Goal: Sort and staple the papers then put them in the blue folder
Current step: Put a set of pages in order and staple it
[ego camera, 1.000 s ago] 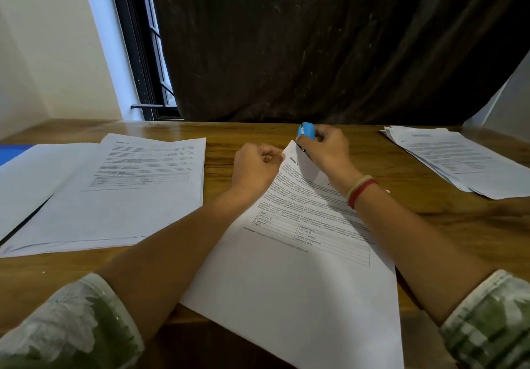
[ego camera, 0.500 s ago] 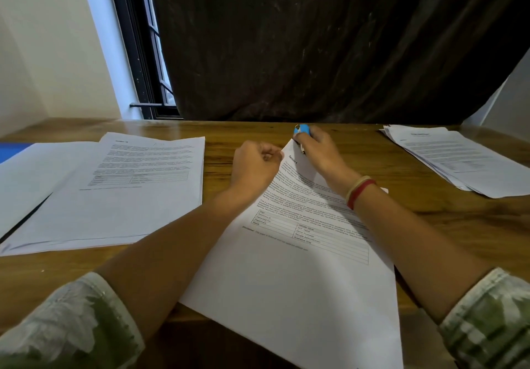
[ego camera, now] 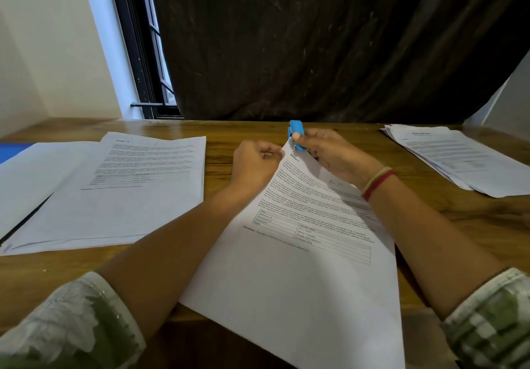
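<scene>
A set of printed papers (ego camera: 301, 268) lies tilted on the wooden table in front of me, its lower edge hanging over the table's front. My left hand (ego camera: 255, 165) pinches the top left corner of this set with curled fingers. My right hand (ego camera: 329, 153) grips a small blue stapler (ego camera: 296, 134) at that same corner, the stapler's mouth on the paper's tip. A blue folder (ego camera: 11, 150) shows only as a sliver at the far left, mostly under white sheets.
A second stack of printed papers (ego camera: 129, 190) lies to the left, partly over other white sheets (ego camera: 31, 179). A third loose pile (ego camera: 464, 159) sits at the right back of the table. A dark curtain and a window stand behind the table (ego camera: 241, 130).
The blue stapler has come further into view above my right hand's fingers at the paper's corner. My left hand stays on the corner. The papers have not shifted.
</scene>
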Motion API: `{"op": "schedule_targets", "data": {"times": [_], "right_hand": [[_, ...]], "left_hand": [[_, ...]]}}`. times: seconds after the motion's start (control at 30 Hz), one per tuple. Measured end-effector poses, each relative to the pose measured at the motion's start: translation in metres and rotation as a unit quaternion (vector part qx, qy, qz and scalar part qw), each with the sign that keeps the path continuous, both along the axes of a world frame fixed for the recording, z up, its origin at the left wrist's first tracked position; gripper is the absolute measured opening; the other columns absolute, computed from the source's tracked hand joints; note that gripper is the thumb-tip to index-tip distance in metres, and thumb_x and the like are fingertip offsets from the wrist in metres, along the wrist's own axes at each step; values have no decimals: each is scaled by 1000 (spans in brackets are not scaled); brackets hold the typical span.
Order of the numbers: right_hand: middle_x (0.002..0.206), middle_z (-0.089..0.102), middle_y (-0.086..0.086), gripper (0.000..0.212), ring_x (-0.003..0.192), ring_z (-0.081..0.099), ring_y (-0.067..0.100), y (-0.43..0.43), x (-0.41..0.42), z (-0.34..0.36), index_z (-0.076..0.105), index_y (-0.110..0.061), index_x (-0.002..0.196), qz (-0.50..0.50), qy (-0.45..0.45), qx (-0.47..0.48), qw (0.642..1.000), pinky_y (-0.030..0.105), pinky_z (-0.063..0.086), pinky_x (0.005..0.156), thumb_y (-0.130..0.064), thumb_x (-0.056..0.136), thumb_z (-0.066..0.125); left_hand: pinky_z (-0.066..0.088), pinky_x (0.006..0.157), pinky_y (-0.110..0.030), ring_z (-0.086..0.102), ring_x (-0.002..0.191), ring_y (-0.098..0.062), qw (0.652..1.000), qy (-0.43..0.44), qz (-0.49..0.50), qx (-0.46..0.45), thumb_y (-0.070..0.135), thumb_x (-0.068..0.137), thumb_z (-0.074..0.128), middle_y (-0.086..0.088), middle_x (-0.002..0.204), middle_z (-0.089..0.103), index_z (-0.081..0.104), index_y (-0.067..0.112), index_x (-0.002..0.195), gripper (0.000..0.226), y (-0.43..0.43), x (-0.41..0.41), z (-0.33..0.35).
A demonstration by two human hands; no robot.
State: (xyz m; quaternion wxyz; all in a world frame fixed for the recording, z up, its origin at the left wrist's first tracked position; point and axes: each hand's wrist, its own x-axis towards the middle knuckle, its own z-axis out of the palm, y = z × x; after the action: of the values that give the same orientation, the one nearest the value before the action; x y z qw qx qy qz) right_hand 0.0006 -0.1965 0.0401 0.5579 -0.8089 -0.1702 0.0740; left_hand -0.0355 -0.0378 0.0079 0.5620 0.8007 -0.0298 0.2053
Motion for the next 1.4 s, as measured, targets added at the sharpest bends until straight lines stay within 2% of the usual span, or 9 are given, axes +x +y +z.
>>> {"op": "schedule_targets", "data": {"times": [0.23, 0.33, 0.53, 0.67, 0.83, 1.0, 1.13, 1.27, 1.4], "right_hand": [[81, 74, 5, 29, 70, 67, 17, 2, -1, -4, 71, -10, 97, -13, 3, 46, 999, 31, 54, 71, -37, 86, 68], [81, 74, 5, 34, 71, 68, 16, 3, -1, -5, 71, -7, 101, -27, 7, 56, 998, 31, 55, 72, -37, 85, 70], [74, 70, 2, 38, 56, 67, 4, 9, -7, -5, 63, 5, 111, -40, 36, 119, 991, 14, 50, 51, -24, 88, 69], [78, 71, 1, 31, 60, 67, 3, 10, -7, -4, 66, -2, 102, -46, 39, 98, 993, 15, 50, 53, -29, 87, 70], [65, 71, -5, 22, 57, 66, 1, 10, -6, -5, 65, -5, 92, -46, 44, 101, 993, 13, 49, 51, -27, 87, 69], [67, 70, -3, 19, 56, 65, 4, 11, -7, -5, 62, -9, 85, -43, 30, 94, 994, 15, 48, 50, -26, 86, 71], [62, 69, -6, 19, 52, 64, 0, 11, -7, -6, 63, -8, 86, -31, 33, 102, 994, 13, 47, 47, -25, 87, 71], [84, 73, 6, 41, 70, 67, 16, 11, -6, -5, 71, -7, 98, -32, 40, 66, 997, 26, 54, 65, -43, 78, 74], [87, 74, 10, 35, 78, 67, 25, 6, -4, -5, 72, -13, 94, -15, 73, 80, 994, 35, 54, 76, -45, 81, 71]], "left_hand": [[56, 61, -17, 71, 74, -6, 999, 16, -21, -29, 17, 91, 66, 1, 88, 74, 73, 12, 97, 11, 0, -3, 0], [52, 57, -11, 70, 73, -3, 999, 18, -19, -37, 17, 90, 67, 3, 86, 74, 74, 12, 96, 10, -1, -3, 0], [51, 54, -13, 71, 70, -7, 995, 40, -22, -84, 14, 89, 67, 0, 84, 74, 74, 11, 96, 10, -1, -4, 0], [53, 56, -15, 72, 72, -9, 993, 56, -34, -102, 13, 90, 67, -3, 88, 75, 73, 9, 98, 12, -1, -5, 0], [49, 51, -11, 69, 65, -1, 993, 60, -44, -94, 16, 91, 65, 1, 81, 73, 72, 8, 95, 11, -1, -5, 0], [48, 51, -10, 64, 57, 1, 988, 86, -46, -123, 39, 83, 72, 2, 73, 69, 67, 0, 86, 39, -5, -9, 7], [43, 44, -6, 65, 57, 6, 986, 117, -78, -92, 21, 80, 78, -4, 83, 72, 67, 1, 94, 27, -3, -12, 9], [39, 38, -5, 58, 46, 13, 987, 127, -74, -67, 9, 84, 72, 8, 75, 63, 63, 12, 84, 10, -1, -13, 7], [48, 46, -12, 71, 68, -7, 987, 129, -75, -55, 13, 81, 76, -5, 89, 74, 69, 6, 93, 16, 1, -10, 7]]}}
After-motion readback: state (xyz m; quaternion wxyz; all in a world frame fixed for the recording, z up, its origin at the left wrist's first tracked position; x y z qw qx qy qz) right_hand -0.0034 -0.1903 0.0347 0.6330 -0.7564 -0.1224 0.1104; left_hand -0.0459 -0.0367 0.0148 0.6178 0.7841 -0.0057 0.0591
